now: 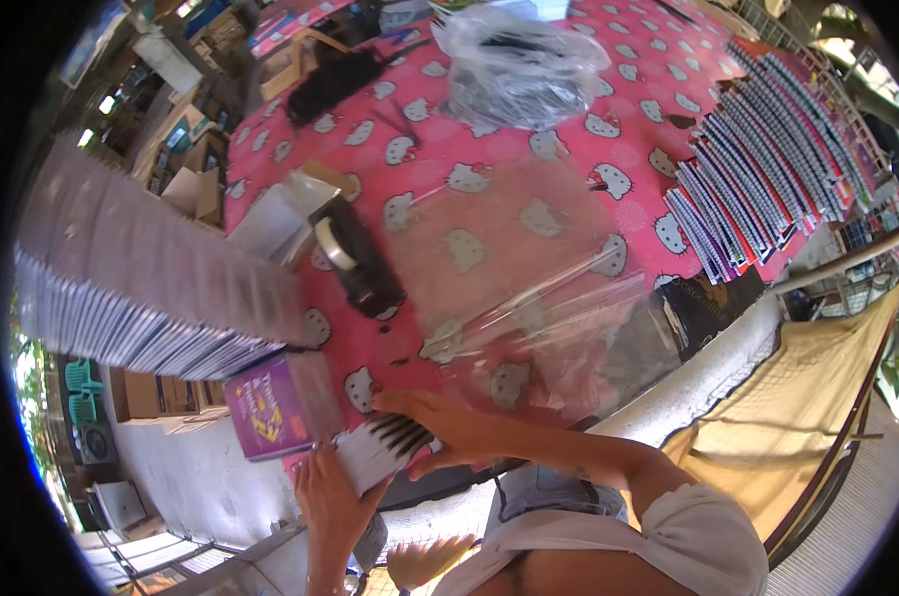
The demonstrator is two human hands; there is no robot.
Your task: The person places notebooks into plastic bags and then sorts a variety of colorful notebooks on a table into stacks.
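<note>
Your left hand (332, 502) reaches up from below, fingers closed under a white card (378, 452) at the table's (529, 209) near edge — your right hand (449, 425) crosses in from the right, fingers curled, gripping its top.

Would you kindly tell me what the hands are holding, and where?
Both hold a white card of dark strips: left hand underneath, right hand on its upper end.
</note>
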